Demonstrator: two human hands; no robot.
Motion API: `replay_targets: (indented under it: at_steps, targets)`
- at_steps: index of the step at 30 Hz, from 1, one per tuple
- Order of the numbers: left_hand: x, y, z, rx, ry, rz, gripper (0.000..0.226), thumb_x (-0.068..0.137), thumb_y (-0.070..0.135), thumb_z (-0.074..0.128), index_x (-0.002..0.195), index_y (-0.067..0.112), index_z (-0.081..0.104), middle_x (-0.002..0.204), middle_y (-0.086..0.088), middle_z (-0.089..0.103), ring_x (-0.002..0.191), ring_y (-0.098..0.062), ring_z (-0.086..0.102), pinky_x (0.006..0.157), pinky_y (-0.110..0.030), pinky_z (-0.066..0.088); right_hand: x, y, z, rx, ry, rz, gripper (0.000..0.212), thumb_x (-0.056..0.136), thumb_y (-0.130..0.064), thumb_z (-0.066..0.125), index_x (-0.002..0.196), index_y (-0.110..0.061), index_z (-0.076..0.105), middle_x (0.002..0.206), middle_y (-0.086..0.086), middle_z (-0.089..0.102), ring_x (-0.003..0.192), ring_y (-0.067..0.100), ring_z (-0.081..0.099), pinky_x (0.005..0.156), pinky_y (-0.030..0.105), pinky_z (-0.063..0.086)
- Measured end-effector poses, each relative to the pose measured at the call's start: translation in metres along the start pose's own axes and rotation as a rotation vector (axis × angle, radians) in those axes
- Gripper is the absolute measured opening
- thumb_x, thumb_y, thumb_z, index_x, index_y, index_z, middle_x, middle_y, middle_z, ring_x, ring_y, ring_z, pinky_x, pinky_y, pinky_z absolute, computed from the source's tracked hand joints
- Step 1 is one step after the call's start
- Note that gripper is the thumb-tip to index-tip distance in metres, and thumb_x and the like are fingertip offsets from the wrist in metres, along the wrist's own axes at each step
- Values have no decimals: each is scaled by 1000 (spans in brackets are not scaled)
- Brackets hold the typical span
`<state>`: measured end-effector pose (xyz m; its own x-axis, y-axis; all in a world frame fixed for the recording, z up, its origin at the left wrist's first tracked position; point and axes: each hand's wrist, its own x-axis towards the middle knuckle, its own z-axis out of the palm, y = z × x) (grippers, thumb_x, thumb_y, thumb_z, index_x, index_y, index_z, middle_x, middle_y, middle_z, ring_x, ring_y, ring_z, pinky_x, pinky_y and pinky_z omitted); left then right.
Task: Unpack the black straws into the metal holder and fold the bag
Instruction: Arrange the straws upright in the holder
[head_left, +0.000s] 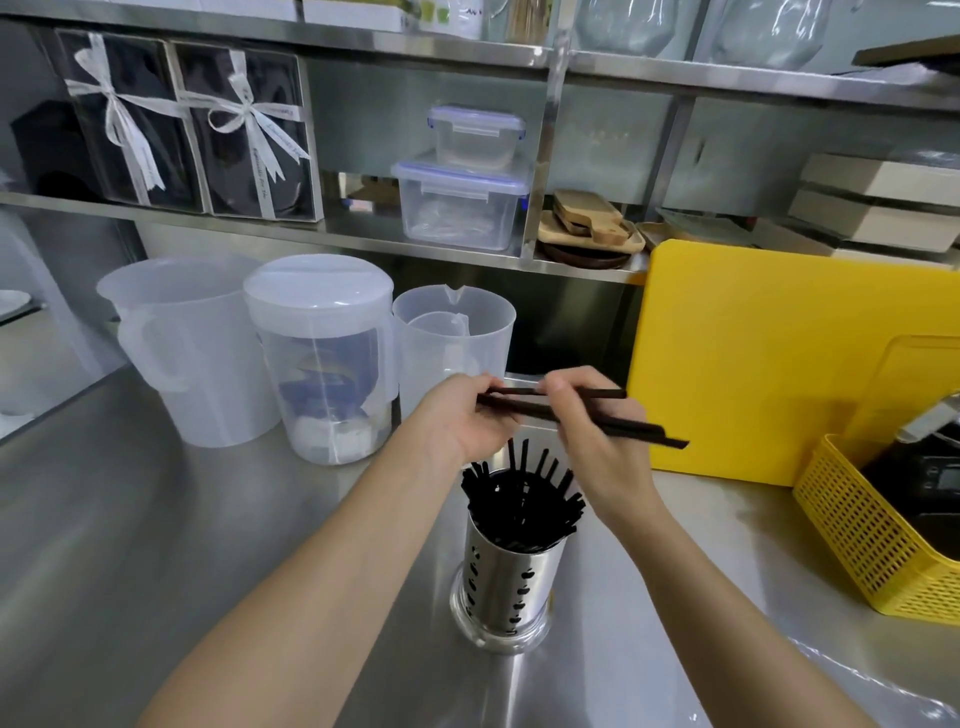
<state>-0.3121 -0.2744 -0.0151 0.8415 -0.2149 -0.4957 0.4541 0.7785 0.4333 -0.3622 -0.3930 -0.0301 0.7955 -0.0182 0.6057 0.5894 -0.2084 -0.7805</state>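
Two hands, left hand (457, 415) and right hand (592, 441), pinch several thin black plastic straws (639, 431) horizontally above the part-filled perforated cylindrical steel holder (501, 587). Unpacking step; next, probably tip upright and drop in. Bag unseen.

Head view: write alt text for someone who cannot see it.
The left hand and right hand hold a bundle of black straws roughly level above a perforated metal holder crowded with upright straws on a steel counter. Clear plastic jugs stand behind; a yellow cutting board stands at the right.
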Motion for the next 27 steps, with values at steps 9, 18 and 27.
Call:
replay_targets:
  at_steps: [9, 18, 27]
  targets:
    - [0, 25, -31, 620, 241, 490, 5, 82, 14, 56, 78, 16, 57, 75, -1, 54, 65, -11, 47, 57, -21, 38, 15, -8, -41, -10, 200, 130, 44, 89, -38, 54, 54, -14, 67, 46, -12, 59, 50, 0, 52, 62, 21, 37]
    - [-33, -7, 2, 1430, -447, 901, 36, 83, 32, 64, 117, 24, 57, 80, 4, 45, 56, 3, 44, 56, -5, 37, 12, 12, -19, -551, -410, 423, 21, 81, -31, 64, 80, -10, 65, 69, 5, 69, 69, 23, 65, 76, 48, 54]
    - [-12, -27, -18, 1598, -443, 1047, 6, 84, 17, 61, 83, 13, 66, 80, 6, 61, 74, -5, 54, 68, -10, 41, -1, 30, -3, -510, -568, 397, 39, 73, -36, 72, 104, -22, 53, 96, 1, 64, 92, 20, 62, 81, 39, 54]
